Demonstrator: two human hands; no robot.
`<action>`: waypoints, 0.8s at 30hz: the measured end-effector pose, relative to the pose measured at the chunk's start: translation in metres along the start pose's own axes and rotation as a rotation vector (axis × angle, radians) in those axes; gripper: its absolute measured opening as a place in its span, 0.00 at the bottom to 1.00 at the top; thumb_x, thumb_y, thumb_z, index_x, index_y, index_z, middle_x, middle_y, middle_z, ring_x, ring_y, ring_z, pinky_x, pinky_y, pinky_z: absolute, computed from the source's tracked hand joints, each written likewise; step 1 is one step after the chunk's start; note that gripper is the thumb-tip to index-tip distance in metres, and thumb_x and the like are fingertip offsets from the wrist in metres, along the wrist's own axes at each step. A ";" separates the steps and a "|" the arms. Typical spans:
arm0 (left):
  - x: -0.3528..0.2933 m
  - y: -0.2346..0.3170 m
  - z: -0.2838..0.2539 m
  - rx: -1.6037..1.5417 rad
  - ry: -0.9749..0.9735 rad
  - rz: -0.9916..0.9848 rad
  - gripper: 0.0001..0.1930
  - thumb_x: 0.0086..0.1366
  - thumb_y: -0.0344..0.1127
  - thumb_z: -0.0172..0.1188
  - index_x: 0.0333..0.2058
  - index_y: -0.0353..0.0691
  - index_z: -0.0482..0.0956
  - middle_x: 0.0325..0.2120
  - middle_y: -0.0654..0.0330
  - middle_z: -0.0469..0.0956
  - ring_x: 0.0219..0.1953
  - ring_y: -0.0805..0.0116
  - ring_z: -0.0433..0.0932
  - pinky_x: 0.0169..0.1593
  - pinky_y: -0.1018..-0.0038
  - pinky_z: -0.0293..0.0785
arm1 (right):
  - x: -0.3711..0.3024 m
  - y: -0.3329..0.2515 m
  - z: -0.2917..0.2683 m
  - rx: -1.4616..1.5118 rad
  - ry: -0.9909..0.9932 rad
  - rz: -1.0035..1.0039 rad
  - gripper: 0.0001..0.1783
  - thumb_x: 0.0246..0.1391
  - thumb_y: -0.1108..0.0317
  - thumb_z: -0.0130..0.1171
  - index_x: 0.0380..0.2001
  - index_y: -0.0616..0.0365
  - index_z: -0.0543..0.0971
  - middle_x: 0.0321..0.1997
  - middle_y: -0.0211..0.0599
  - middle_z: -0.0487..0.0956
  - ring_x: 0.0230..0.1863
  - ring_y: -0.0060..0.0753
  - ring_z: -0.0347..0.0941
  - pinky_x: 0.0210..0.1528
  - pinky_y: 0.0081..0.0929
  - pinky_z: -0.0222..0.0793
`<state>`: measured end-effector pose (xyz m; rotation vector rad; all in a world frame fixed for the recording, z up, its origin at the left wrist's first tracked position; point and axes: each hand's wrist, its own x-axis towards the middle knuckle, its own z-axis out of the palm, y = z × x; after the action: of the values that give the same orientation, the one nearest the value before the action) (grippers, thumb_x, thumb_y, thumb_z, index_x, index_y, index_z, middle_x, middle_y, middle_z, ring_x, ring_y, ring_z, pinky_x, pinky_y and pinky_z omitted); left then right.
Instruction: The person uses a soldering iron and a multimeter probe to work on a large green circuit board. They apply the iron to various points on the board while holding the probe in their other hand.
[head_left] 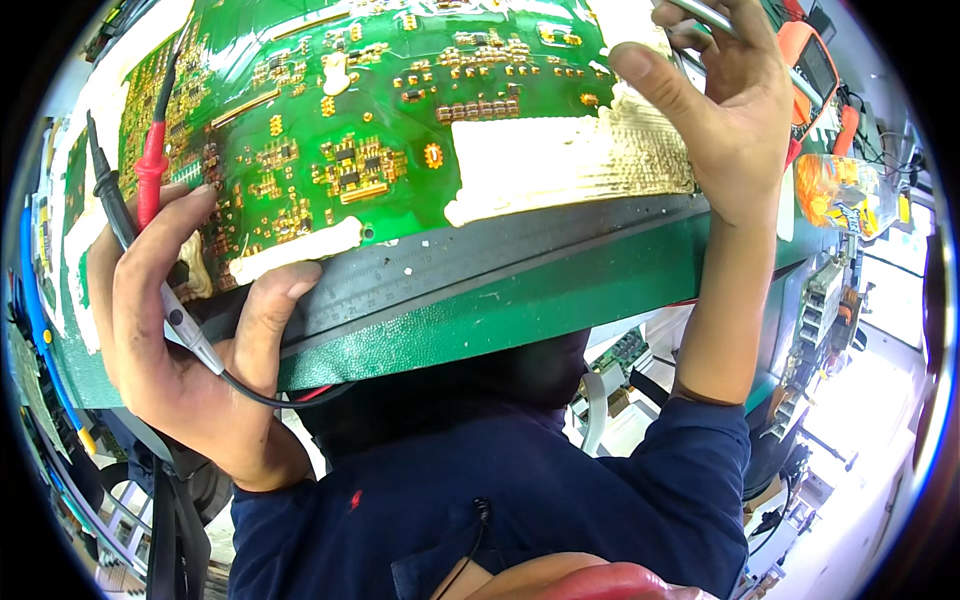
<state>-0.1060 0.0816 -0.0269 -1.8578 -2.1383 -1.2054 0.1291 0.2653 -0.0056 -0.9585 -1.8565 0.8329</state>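
Note:
A large green circuit board (pixel 410 120) with gold-toned parts and cream-coloured filler strips (pixel 560 165) lies in front of me. At its lower left, my left hand (pixel 170 320) is closed round two test probes. The red probe (pixel 151 172) points up over the board, its dark tip end toward the upper left. The black and grey probe (pixel 188 330) slants across my palm, its cable running out below. At the upper right, my right hand (pixel 735 110) grips a slim silver rod (pixel 708 14), its kind unclear. My thumb there is raised beside the filler; some fingers are cut off by the frame.
A dark ruled bar (pixel 400 285) runs along the board's near edge on a green mat (pixel 480 325). Right of my right hand are an orange multimeter (pixel 808 72) and an orange packet (pixel 845 195). More circuit boards (pixel 822 310) stand at right; blue-handled items (pixel 38 320) sit far left.

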 end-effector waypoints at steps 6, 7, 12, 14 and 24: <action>-0.001 0.000 0.000 -0.001 -0.003 0.002 0.26 0.48 0.34 0.76 0.46 0.30 0.80 0.43 0.52 0.79 0.48 0.58 0.78 0.56 0.69 0.71 | 0.003 0.004 0.003 -0.051 0.004 0.078 0.37 0.43 0.70 0.74 0.57 0.68 0.69 0.46 0.35 0.72 0.45 0.23 0.67 0.49 0.23 0.66; -0.001 0.000 -0.001 -0.004 -0.002 -0.005 0.26 0.48 0.34 0.76 0.46 0.31 0.80 0.42 0.52 0.79 0.48 0.58 0.78 0.56 0.69 0.71 | 0.002 0.009 -0.002 0.025 0.005 0.039 0.35 0.45 0.71 0.72 0.56 0.68 0.69 0.45 0.35 0.72 0.44 0.23 0.68 0.48 0.22 0.67; 0.001 0.000 0.001 0.005 0.003 0.017 0.25 0.48 0.34 0.75 0.45 0.31 0.80 0.42 0.52 0.79 0.48 0.58 0.78 0.55 0.68 0.71 | 0.002 0.021 -0.009 0.080 0.215 -0.050 0.27 0.52 0.76 0.65 0.54 0.68 0.69 0.40 0.33 0.72 0.39 0.20 0.71 0.42 0.15 0.68; 0.000 -0.001 0.002 -0.008 0.013 0.015 0.25 0.48 0.35 0.76 0.45 0.31 0.81 0.42 0.52 0.79 0.48 0.58 0.78 0.55 0.68 0.71 | 0.000 0.018 -0.008 0.064 0.200 -0.046 0.28 0.51 0.75 0.67 0.54 0.68 0.69 0.40 0.33 0.73 0.39 0.20 0.71 0.42 0.16 0.69; 0.000 0.002 0.001 0.011 0.005 0.001 0.25 0.49 0.35 0.75 0.45 0.31 0.80 0.42 0.52 0.79 0.47 0.59 0.78 0.55 0.68 0.71 | -0.005 0.021 -0.028 0.162 0.001 0.015 0.30 0.48 0.75 0.68 0.55 0.66 0.71 0.40 0.33 0.73 0.39 0.18 0.70 0.41 0.16 0.69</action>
<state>-0.1039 0.0820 -0.0264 -1.8496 -2.1368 -1.1942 0.1620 0.2759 -0.0130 -0.8715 -1.7529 0.9760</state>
